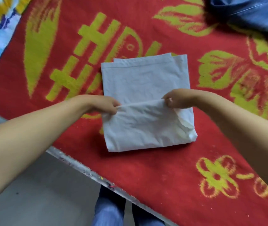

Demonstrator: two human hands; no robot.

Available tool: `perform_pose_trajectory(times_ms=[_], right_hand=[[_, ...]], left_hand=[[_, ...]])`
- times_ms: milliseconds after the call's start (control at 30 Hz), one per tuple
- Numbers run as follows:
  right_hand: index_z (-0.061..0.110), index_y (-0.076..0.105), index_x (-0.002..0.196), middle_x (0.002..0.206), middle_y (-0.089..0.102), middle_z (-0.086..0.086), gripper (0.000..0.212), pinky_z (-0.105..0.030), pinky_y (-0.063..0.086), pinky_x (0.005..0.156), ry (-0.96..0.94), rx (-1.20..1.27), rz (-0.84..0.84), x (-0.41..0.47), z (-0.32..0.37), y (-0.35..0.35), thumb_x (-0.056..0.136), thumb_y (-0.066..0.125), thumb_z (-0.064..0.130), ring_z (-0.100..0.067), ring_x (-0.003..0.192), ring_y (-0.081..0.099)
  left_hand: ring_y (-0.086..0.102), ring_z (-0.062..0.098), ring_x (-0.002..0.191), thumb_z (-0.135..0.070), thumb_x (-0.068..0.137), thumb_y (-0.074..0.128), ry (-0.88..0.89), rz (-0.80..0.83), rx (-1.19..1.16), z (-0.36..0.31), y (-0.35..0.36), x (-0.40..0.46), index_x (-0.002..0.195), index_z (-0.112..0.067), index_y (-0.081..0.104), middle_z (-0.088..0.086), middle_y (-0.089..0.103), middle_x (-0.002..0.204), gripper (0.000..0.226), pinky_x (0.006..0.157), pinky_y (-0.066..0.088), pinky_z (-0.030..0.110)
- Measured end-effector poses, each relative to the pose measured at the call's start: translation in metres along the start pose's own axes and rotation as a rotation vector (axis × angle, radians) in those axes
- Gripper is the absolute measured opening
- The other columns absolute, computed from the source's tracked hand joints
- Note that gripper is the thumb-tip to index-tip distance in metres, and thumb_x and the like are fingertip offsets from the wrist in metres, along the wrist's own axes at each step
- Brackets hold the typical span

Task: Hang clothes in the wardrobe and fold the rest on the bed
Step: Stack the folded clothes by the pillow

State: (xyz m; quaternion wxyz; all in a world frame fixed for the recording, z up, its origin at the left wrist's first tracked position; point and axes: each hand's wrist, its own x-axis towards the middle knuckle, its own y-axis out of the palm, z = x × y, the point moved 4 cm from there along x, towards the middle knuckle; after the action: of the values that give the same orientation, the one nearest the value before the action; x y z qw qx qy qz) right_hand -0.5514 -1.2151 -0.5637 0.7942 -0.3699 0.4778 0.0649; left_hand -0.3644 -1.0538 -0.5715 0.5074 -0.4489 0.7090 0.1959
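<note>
A: Item one, white garment point(146, 88). Lay folded into a rectangle on the red and yellow blanket point(162, 173) covering the bed, near the bed's front edge point(81, 167).

B: Hands?

A: Left hand point(103, 104), fingers curled, pinched the left end of the near flap. Right hand point(175, 99), fingers likewise curled, pinched the right end. Flap raised between them, lifted off the lower half and partway over toward the far hem.

B: Step in hand?

A: Judged the final fold of this piece, near half over far half. Folding portion of the task, not hanging.

B: Next move?

A: Likely called for carrying the pinched edge forward to meet the far hem, both corners level, then releasing and pressing flat. Right-side layers looked bunched, so smoothing probably needed.

B: Other stock?

A: Blue denim garment point(252, 15), heaped at the far right corner, well apart, not yet folded.
</note>
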Motion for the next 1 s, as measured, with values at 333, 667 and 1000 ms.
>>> perform_pose_trajectory(times_ms=[333, 667, 1000], right_hand=[[0.037, 0.004, 0.151, 0.160, -0.005, -0.009, 0.101, -0.074, 0.009, 0.103, -0.216, -0.340, -0.220, -0.038, 0.008, 0.140, 0.071, 0.064, 0.020, -0.040, 0.143, -0.013], [0.042, -0.021, 0.146, 0.144, -0.048, -0.002, 0.083, -0.075, 0.013, 0.102, -0.013, -0.380, -0.149, -0.018, -0.020, 0.138, 0.096, 0.036, 0.008, -0.050, 0.138, -0.024], [0.020, 0.056, 0.096, 0.100, 0.063, -0.004, 0.036, -0.012, 0.038, 0.054, -0.155, -0.232, 0.472, -0.077, 0.018, 0.061, 0.080, 0.040, -0.009, -0.015, 0.078, 0.054]], left_hand=[[-0.001, 0.029, 0.147, -0.054, 0.077, 0.058, 0.199, -0.628, 0.698, 0.006, 0.155, 0.004, 0.152, -0.014, -0.001, 0.021, -0.001, 0.158, 0.103, 0.111, 0.006, 0.065], [-0.032, 0.034, 0.139, 0.005, 0.087, 0.043, -0.036, -0.491, 0.565, 0.011, 0.144, 0.032, 0.147, -0.030, -0.023, 0.019, -0.035, 0.150, 0.096, 0.112, 0.006, 0.061], [0.056, 0.017, 0.101, 0.000, 0.083, 0.040, 0.102, 0.147, 0.278, 0.009, 0.090, -0.043, 0.111, -0.018, 0.061, 0.004, 0.063, 0.118, 0.039, 0.075, 0.042, 0.025]])
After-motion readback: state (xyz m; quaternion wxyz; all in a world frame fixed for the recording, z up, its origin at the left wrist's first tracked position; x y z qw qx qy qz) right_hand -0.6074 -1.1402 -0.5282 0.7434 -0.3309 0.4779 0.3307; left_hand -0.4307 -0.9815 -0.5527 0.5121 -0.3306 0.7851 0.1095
